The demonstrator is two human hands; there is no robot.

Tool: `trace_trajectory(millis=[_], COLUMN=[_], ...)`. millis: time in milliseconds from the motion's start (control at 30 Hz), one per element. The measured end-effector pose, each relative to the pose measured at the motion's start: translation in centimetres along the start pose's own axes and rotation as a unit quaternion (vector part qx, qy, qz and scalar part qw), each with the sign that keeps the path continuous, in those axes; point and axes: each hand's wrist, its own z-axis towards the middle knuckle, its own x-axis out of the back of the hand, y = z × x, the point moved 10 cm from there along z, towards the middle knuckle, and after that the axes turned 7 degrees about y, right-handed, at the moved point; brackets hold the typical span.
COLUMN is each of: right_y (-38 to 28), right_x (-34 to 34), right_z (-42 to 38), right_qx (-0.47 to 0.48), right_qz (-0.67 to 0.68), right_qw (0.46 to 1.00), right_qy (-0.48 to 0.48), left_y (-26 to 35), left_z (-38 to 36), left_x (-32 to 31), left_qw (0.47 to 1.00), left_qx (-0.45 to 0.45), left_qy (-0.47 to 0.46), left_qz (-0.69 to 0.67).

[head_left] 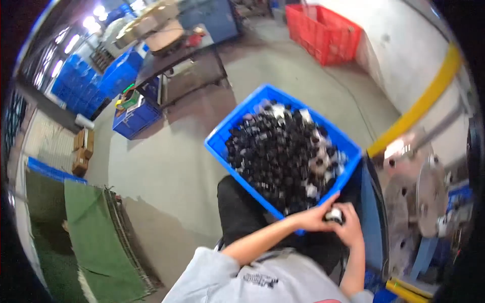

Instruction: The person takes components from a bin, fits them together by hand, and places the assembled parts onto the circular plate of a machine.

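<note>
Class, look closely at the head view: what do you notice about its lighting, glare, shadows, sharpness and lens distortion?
Head view: ceiling lights glare white at upper left; a soft shadow falls on the floor beside the green cloth; the black pieces merge into dark, slightly blurred clumps; the picture looks wide-angle, with black corners and a yellow bar that appears bowed.

Single head cam, 1st-person POV, faces fwd & steeply down over wearer's shirt, nr bottom ctr. Left hand & right hand v. close, blue bin close too, abt mid-view. Wide-angle: curved dark edges, bkgd tilted. Takes in green cloth near L, machinery near R, workbench far L, red crate far R.
</note>
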Motion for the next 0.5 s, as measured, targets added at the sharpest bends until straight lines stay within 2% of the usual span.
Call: trace_trajectory(millis=[33,67,100,133,167,200,233,267,300,333,367,433,500], right_y=[0.7,2.8,4.0,4.9,4.9,5.3,4.7,4.9,4.3,4.4,4.7,4.9,4.9], right_x=[0.5,0.9,1.3,0.8,0.9,1.1,0.8,0.3,-0.2,-0.6,-0.9,-0.6,3.2], right_z=[0.7,0.4,0.0,-0.1,0.1,-0.6,-0.5,-0.8,-0.9,-1.2,-1.7,-2.1,-2.2], right_qx=[0.012,-0.015,-0.06,-0.065,-0.114,-0.172,-0.142,-0.209,-0.174,-0.171,-0.191,-0.17,-0.135], right_qz=[-0.005,0.074,0.149,0.138,0.223,0.299,0.321,0.29,0.286,0.265,0.268,0.278,0.256], right_qw=[1.0,0.996,0.984,0.987,0.965,0.931,0.929,0.927,0.935,0.938,0.932,0.925,0.929], right_qy=[0.014,0.047,0.072,0.058,0.082,0.118,0.12,0.111,0.112,0.145,0.149,0.195,0.231], left_y=[-0.3,0.0,1.9,2.3,1.8,1.3,-1.7,-3.5,-2.6,-3.3,-4.7,-6.6,-7.8], left_z=[1.1,2.0,2.0,2.1,2.5,2.7,2.3,1.6,2.0,1.9,2.1,2.2,2.4], left_x=[1.0,3.3,4.3,6.0,7.8,8.9,9.6,9.8,8.8,8.1,7.8,7.1,6.7], left_qw=[0.997,0.991,0.951,0.904,0.886,0.871,0.827,0.86,0.851,0.834,0.831,0.761,0.767], left_qx=[0.028,-0.057,-0.124,-0.117,-0.081,-0.045,0.058,-0.026,0.018,-0.05,-0.022,-0.013,0.005], left_qy=[0.015,0.077,0.136,0.197,0.205,0.199,0.122,0.154,0.104,0.143,0.118,0.08,0.055], left_qz=[-0.073,0.093,0.247,0.361,0.409,0.446,0.545,0.487,0.514,0.531,0.544,0.644,0.639])
